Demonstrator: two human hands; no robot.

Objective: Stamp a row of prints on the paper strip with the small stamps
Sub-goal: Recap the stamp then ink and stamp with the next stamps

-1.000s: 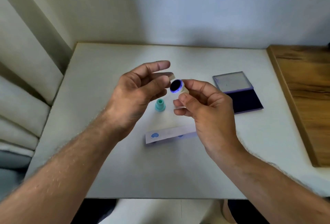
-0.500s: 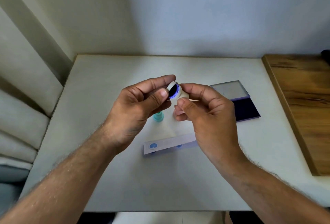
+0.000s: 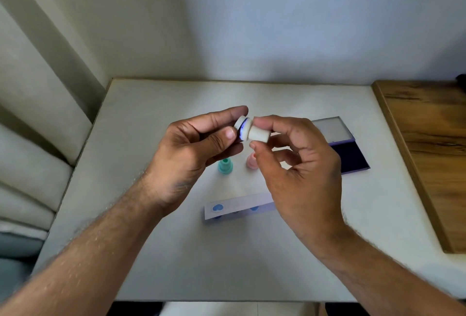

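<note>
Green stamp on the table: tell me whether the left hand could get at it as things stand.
Probably yes, once freed. The green stamp stands in the open just below the left hand, nothing covering it, but that hand now pinches the white cap.

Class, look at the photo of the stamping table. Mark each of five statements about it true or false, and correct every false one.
1. The right hand pinches the white stamp. True.
2. The left hand lies flat on the table. False: it is raised and holds a white cap against the stamp's inked end.
3. The ink pad has its lid shut. False: the lid is open and the dark pad shows.
4. The green stamp and the pink stamp stand on the table. True.
5. The paper strip is blank. False: it already carries blue prints.
</note>
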